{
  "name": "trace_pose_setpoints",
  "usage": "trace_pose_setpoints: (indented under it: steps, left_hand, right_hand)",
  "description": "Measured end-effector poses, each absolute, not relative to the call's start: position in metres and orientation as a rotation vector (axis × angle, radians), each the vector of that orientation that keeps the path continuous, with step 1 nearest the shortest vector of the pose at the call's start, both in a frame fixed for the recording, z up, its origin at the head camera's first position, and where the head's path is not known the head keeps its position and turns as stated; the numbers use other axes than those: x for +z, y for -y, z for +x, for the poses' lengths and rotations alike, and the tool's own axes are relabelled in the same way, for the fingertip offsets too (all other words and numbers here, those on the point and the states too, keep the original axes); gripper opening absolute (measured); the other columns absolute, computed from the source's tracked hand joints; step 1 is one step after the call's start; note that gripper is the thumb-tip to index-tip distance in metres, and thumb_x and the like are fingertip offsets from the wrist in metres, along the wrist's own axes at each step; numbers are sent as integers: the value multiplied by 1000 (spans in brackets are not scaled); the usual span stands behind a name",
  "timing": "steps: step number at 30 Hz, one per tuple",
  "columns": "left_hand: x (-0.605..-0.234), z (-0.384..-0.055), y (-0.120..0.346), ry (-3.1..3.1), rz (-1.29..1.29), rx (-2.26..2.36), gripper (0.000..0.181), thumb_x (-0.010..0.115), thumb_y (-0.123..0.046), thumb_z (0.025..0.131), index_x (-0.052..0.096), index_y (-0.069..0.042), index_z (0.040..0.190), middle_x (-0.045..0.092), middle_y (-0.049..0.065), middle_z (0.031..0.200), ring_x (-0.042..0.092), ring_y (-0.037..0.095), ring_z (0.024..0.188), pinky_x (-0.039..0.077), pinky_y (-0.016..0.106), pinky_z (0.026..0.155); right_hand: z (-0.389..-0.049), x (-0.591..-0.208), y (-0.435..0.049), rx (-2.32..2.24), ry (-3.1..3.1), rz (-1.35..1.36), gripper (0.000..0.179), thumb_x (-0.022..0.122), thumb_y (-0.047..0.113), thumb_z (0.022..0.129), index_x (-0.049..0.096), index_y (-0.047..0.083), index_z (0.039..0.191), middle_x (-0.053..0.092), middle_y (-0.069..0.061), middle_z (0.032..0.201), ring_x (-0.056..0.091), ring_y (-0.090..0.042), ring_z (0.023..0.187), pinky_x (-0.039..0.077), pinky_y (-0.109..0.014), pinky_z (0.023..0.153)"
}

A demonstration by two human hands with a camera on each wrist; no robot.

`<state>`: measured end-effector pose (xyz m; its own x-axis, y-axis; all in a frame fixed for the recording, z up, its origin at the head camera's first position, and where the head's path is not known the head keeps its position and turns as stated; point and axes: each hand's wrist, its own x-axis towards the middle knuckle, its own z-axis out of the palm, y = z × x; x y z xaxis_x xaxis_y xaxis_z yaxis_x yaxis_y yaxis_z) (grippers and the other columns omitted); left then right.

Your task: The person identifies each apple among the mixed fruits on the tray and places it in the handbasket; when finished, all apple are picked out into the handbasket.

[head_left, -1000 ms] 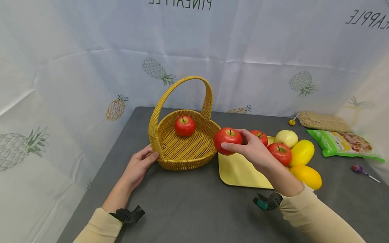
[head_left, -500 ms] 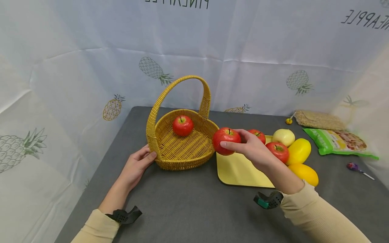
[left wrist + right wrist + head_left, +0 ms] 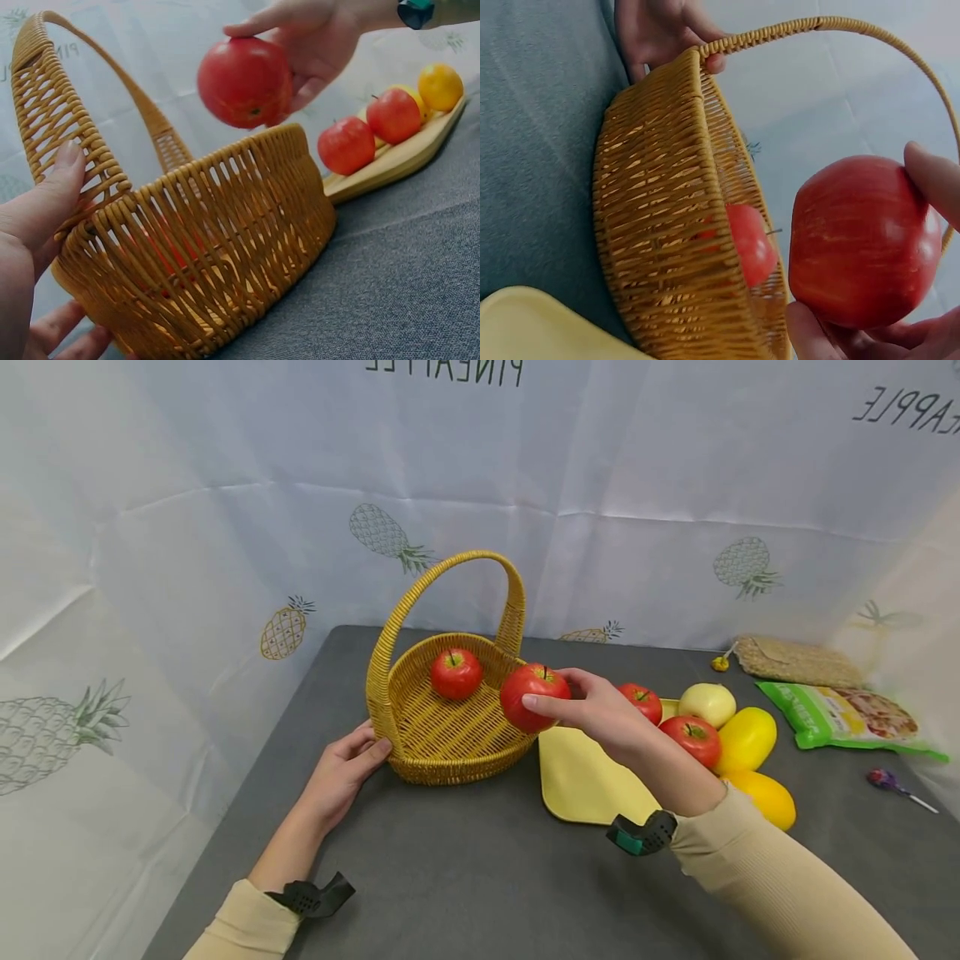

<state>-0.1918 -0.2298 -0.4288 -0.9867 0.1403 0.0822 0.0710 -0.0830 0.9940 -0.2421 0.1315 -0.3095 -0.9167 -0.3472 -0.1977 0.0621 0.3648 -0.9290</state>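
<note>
Golden-yellow wicker forms the shallow basket (image 3: 450,770) that stands on the dark grey tabletop (image 3: 465,868), its tall arched handle (image 3: 377,685) rising over it. With my right hand (image 3: 600,710) I grip a glossy round red apple with a dark stem (image 3: 528,702), thumb on one side and fingers on the other. I hold it raised above the right-hand part of the basket, clear of the basket's floor. With my left hand (image 3: 347,772) I hold the basket at its left side, thumb laid against the foot of the handle and fingers lower down on the outside. A second shiny red apple (image 3: 456,675) lies inside the basket, toward its back wall.

Just to the right of the basket is a pale yellow tray with rounded corners (image 3: 592,789), partly hidden by my forearm. Farther right of the basket, at the tray's far side, I see two more red apples (image 3: 693,741), a cream-coloured round fruit (image 3: 707,705) and two smooth yellow oval fruits (image 3: 748,739). Well right of the basket lie a green printed packet (image 3: 817,714) and a purple-wrapped lollipop (image 3: 888,779).
</note>
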Motion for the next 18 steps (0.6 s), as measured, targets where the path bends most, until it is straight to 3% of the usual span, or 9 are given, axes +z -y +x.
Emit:
trace_pose_setpoints:
  steps: [4, 18]
  left_hand:
    - [-427, -192, 231, -2131, 242, 2232, 23, 63, -16, 104, 68, -1, 121, 27, 14, 165, 18, 30, 154, 46, 18, 99]
    - [-428, -192, 230, -2163, 251, 2204, 39, 63, -17, 105, 59, 12, 130, 27, 11, 165, 17, 27, 154, 44, 17, 100]
  right_hand:
    - [-247, -308, -120, -1609, -2190, -277, 70, 75, 42, 94, 46, 5, 146, 57, -14, 136, 55, -32, 122, 45, -52, 106]
    - [-259, -301, -86, -1543, -2071, -313, 65, 79, 27, 91, 46, 5, 143, 56, -14, 135, 59, -32, 111, 53, -51, 95]
